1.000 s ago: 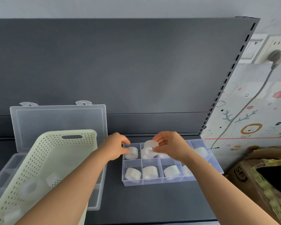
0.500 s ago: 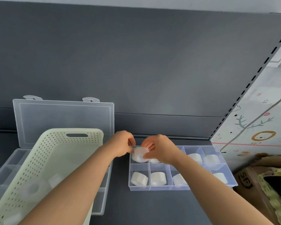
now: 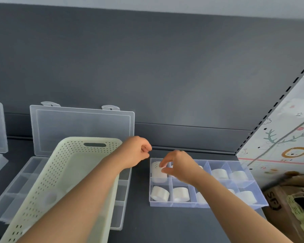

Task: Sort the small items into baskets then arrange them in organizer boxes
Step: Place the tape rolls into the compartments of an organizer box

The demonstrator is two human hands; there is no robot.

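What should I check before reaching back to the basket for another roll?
1. Roll sits inside the back-left compartment of the organizer box: ok.
2. Right hand clear of it: cannot tell; its fingertips overlap it.
3. Left hand free: ok, curled, nothing visible in it.
4. Basket holds more: ok, another roll shows inside.
5. Empty compartment left: cannot tell; the forearm hides some.
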